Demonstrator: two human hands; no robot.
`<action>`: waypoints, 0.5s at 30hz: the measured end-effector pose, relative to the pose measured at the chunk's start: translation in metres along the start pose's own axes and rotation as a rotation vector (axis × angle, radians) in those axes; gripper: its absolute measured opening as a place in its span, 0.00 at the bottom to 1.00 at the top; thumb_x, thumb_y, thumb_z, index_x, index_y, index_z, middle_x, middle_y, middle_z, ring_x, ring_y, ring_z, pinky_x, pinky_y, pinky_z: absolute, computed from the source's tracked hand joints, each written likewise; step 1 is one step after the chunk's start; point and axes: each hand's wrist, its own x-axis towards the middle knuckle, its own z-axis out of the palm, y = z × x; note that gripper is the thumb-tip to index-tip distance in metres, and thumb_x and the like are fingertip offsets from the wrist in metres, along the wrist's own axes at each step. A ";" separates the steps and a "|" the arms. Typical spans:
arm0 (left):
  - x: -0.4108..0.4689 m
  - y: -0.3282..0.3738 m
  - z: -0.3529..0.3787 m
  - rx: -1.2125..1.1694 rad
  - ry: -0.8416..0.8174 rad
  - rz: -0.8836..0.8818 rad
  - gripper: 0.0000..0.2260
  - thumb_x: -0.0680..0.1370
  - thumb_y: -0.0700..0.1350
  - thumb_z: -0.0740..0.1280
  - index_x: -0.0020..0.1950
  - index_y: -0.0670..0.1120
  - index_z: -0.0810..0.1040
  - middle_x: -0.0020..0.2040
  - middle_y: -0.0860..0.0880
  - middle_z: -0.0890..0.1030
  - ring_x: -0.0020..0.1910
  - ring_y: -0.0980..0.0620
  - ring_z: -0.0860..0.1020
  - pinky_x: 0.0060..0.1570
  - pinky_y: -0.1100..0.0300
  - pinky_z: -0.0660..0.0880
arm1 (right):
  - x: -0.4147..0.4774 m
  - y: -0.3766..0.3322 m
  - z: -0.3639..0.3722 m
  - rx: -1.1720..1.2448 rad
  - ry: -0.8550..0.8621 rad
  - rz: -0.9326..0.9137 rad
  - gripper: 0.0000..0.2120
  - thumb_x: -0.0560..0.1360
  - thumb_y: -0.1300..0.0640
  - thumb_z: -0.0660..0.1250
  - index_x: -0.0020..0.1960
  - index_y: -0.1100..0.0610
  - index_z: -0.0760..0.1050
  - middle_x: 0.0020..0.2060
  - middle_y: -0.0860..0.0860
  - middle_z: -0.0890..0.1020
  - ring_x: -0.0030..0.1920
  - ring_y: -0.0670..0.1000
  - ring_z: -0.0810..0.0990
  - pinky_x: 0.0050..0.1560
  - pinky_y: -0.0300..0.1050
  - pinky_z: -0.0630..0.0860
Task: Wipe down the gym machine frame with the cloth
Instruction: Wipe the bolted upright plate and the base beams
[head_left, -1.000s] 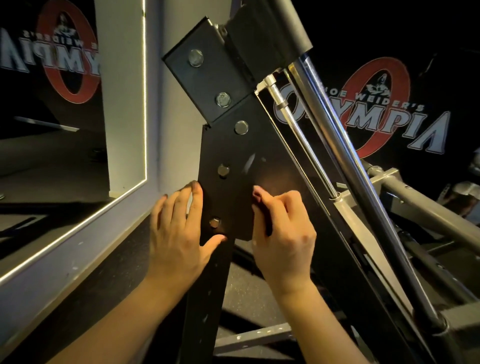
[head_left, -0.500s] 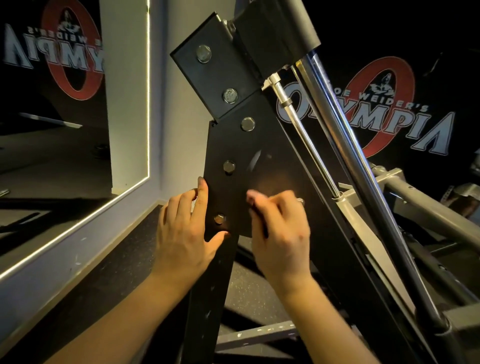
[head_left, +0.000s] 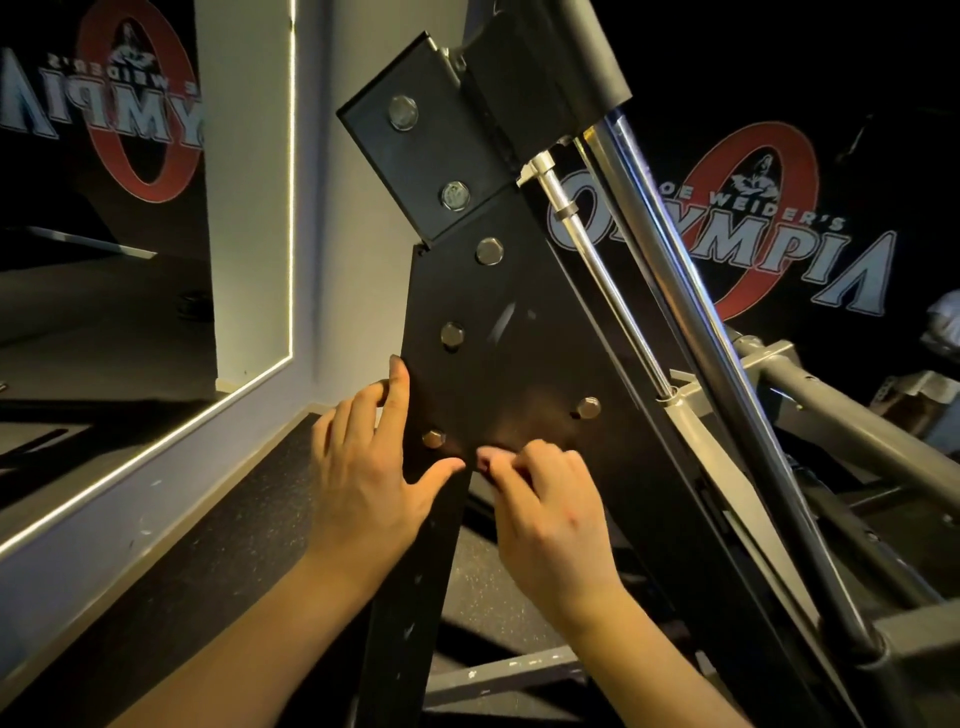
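The gym machine's black steel plate (head_left: 509, 374), studded with several bolts, rises in front of me and joins a black upright post (head_left: 410, 597) below. My left hand (head_left: 363, 467) rests on the plate's left edge, fingers fairly straight along it and thumb on the front face near a bolt. My right hand (head_left: 545, 499) is at the plate's bottom edge with curled fingers, pinching a small dark cloth (head_left: 485, 462) that is mostly hidden under the fingertips.
A thick chrome rod (head_left: 691, 291) and a thinner one (head_left: 602, 280) slant down to the right of the plate into a grey frame (head_left: 831, 415). A mirror with a lit edge (head_left: 288, 208) covers the left wall. A grey crossbar (head_left: 498, 675) lies low on the speckled floor.
My right hand has slid down the plate from its middle to its bottom edge, uncovering a bolt on the right. My left hand has stayed on the left edge.
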 end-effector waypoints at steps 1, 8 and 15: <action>0.000 0.000 0.000 -0.002 0.001 0.003 0.44 0.72 0.67 0.66 0.81 0.46 0.59 0.67 0.42 0.75 0.66 0.41 0.74 0.66 0.36 0.73 | -0.003 0.002 -0.001 -0.004 -0.036 -0.016 0.17 0.86 0.55 0.58 0.57 0.63 0.84 0.42 0.53 0.79 0.39 0.47 0.73 0.40 0.38 0.68; -0.001 0.004 0.001 -0.044 0.010 -0.017 0.45 0.71 0.66 0.66 0.82 0.45 0.58 0.67 0.42 0.74 0.66 0.41 0.72 0.67 0.37 0.72 | 0.067 0.024 -0.036 -0.011 0.316 0.119 0.05 0.78 0.65 0.70 0.53 0.66 0.82 0.42 0.57 0.78 0.39 0.48 0.71 0.38 0.42 0.69; -0.001 0.000 0.002 0.032 0.014 0.005 0.43 0.71 0.63 0.69 0.81 0.44 0.62 0.66 0.41 0.76 0.65 0.40 0.75 0.66 0.37 0.73 | 0.023 0.003 -0.005 0.012 -0.011 -0.064 0.10 0.82 0.59 0.65 0.56 0.63 0.83 0.42 0.54 0.79 0.38 0.50 0.74 0.37 0.45 0.71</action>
